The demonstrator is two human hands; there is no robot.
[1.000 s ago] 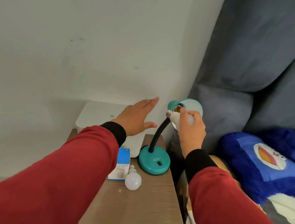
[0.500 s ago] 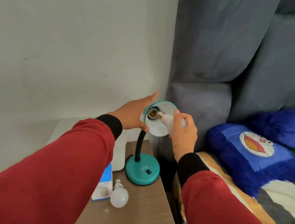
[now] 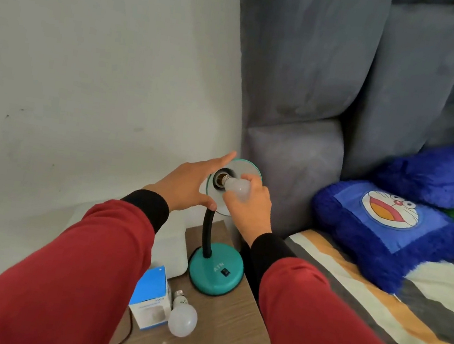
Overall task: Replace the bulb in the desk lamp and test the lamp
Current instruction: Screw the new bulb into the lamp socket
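A teal desk lamp stands on the wooden bedside table, its round base carrying a black switch and a black flexible neck. The lamp shade faces me, white inside. My left hand rests against the shade's left rim, fingers stretched, thumb at the neck's top. My right hand grips a white bulb whose screw base sits at the socket mouth. A second white bulb lies on the table beside a blue and white bulb box.
A white box-shaped device sits left of the lamp by the wall. The table top ends at the bed on the right, where blue plush pillows lie against a grey padded headboard. A black cord hangs off the table's left edge.
My left hand reached the shade and turned it toward me. My right hand brought the bulb's screw base to the socket. The camera view shifted left and down.
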